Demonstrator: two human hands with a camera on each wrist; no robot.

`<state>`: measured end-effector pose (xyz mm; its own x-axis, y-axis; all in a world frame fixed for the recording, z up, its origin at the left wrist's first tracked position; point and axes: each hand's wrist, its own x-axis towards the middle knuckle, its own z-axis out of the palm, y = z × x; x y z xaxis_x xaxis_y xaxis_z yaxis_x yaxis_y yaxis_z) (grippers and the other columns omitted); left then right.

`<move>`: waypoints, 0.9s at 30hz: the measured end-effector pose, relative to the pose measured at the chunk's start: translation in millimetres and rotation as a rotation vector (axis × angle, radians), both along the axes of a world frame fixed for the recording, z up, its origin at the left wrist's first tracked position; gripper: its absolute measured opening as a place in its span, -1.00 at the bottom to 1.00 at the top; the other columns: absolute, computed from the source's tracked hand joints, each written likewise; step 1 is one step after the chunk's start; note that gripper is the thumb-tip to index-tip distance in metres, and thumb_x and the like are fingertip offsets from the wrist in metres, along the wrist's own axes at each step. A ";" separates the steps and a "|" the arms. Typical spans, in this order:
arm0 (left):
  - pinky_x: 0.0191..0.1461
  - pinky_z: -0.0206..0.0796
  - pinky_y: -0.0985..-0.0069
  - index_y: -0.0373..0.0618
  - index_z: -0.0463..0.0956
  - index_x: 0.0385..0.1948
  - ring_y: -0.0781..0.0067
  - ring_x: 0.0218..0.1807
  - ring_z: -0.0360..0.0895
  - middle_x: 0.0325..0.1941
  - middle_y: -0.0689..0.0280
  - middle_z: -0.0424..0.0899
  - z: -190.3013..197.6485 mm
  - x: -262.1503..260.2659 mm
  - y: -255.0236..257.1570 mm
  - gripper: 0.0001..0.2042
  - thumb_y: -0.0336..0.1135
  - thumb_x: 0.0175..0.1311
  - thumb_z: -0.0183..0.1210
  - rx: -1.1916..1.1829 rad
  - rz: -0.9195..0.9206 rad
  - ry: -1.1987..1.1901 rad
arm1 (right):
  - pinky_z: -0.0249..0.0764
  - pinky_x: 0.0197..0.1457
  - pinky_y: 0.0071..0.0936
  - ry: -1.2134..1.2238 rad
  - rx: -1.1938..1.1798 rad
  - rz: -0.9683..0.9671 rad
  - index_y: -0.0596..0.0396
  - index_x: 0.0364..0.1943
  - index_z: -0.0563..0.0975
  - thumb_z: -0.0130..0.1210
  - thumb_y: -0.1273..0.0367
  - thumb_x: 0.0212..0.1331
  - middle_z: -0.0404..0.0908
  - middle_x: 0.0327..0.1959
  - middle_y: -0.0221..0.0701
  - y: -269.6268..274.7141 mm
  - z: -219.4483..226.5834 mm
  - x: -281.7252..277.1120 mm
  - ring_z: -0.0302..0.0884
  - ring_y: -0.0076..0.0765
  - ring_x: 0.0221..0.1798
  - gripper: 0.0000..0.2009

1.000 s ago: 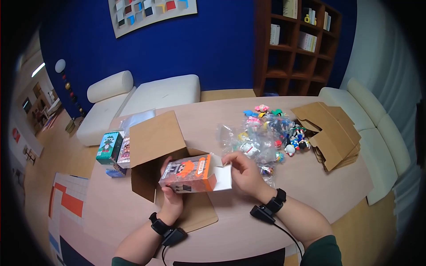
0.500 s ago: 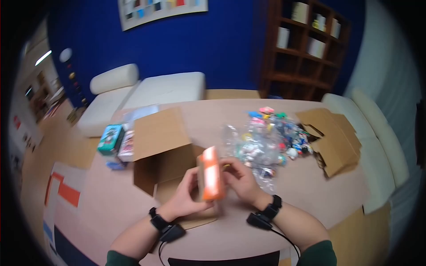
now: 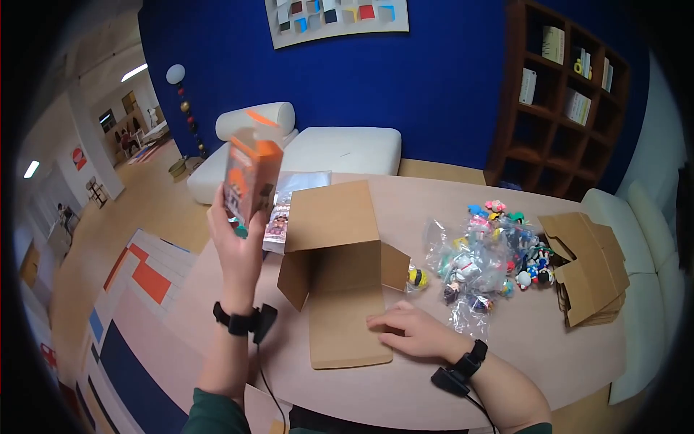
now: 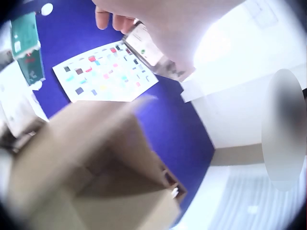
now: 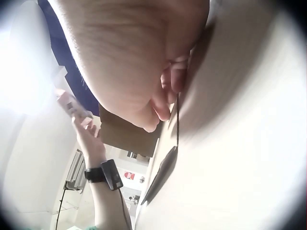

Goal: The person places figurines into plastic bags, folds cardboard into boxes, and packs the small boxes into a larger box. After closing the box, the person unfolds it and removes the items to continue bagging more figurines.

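My left hand [image 3: 240,249] holds up a small orange toy box [image 3: 251,176] at the left, its top flap standing open. In the left wrist view, part of that toy box [image 4: 145,47] shows below the hand. My right hand [image 3: 416,334] rests with relaxed fingers at the right edge of the front flap of a cardboard box [image 3: 347,325]. The cardboard box lies between the hands, its opening facing me. By its right side flap is a small yellow-and-black figure [image 3: 417,278].
A pile of toy figures in clear bags [image 3: 481,264] covers the table's right half. Flattened cardboard [image 3: 589,267] lies at the far right. Behind the cardboard box's left side stands a pink-patterned toy box [image 3: 276,230]. A white sofa [image 3: 350,148] is behind the table.
My left hand has lifted the orange box up and left, away from my right hand. The right hand has come down onto the cardboard flap. The yellow-and-black figure now shows on the table.
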<state>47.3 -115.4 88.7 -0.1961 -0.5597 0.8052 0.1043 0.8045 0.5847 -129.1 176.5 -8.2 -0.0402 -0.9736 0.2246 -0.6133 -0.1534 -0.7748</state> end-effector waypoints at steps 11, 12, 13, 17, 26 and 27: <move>0.31 0.11 -0.03 -0.27 0.38 0.27 -0.07 0.26 0.26 0.17 0.02 0.43 -24.3 -12.1 -23.9 -0.24 0.09 0.13 0.34 -0.094 0.721 -0.701 | 0.45 0.26 -0.30 0.021 -0.045 -0.011 0.04 0.03 0.64 0.14 0.36 0.33 0.70 0.08 -0.38 -1.5 -7.2 -1.1 0.48 -0.14 0.16 -0.76; 0.30 0.11 -0.04 -0.28 0.37 0.28 -0.08 0.25 0.26 0.17 0.01 0.42 -23.2 -13.2 -24.4 -0.22 0.11 0.13 0.34 -0.074 0.735 -0.715 | 0.45 0.25 -0.30 0.019 -0.056 -0.013 0.04 0.02 0.65 0.14 0.36 0.33 0.70 0.08 -0.39 -1.3 -8.5 -0.9 0.48 -0.14 0.15 -0.76; 0.29 0.11 -0.04 -0.28 0.36 0.29 -0.09 0.24 0.26 0.16 0.00 0.41 -22.5 -13.6 -24.5 -0.21 0.14 0.13 0.34 -0.054 0.750 -0.728 | 0.45 0.25 -0.30 0.017 -0.068 -0.016 0.04 0.01 0.65 0.14 0.35 0.33 0.70 0.07 -0.39 -1.0 -9.3 -0.6 0.48 -0.14 0.14 -0.77; 0.27 0.11 -0.04 -0.24 0.36 0.30 -0.10 0.22 0.26 0.14 -0.01 0.40 -21.0 -12.7 -22.7 -0.20 0.22 0.16 0.31 -0.076 0.760 -0.758 | 0.45 0.25 -0.30 0.019 -0.073 -0.016 0.05 0.01 0.65 0.14 0.35 0.33 0.70 0.07 -0.39 -1.4 -8.2 -0.6 0.48 -0.15 0.13 -0.77; 0.27 0.11 -0.01 -0.13 0.36 0.34 -0.08 0.24 0.27 0.18 -0.02 0.40 -28.7 -18.9 -15.5 -0.28 0.24 0.33 0.16 -0.145 0.687 -0.830 | 0.45 0.23 -0.30 0.021 -0.076 -0.022 0.04 -0.01 0.65 0.13 0.34 0.34 0.71 0.06 -0.39 -1.7 -9.0 -0.4 0.48 -0.14 0.12 -0.78; 0.28 0.11 0.00 -0.12 0.37 0.34 -0.07 0.25 0.27 0.18 -0.02 0.40 -30.0 -19.2 -16.2 -0.30 0.22 0.34 0.16 -0.163 0.684 -0.815 | 0.45 0.24 -0.30 0.026 -0.077 -0.018 0.04 -0.02 0.65 0.13 0.34 0.34 0.71 0.06 -0.39 -2.0 -9.4 -0.9 0.48 -0.15 0.12 -0.79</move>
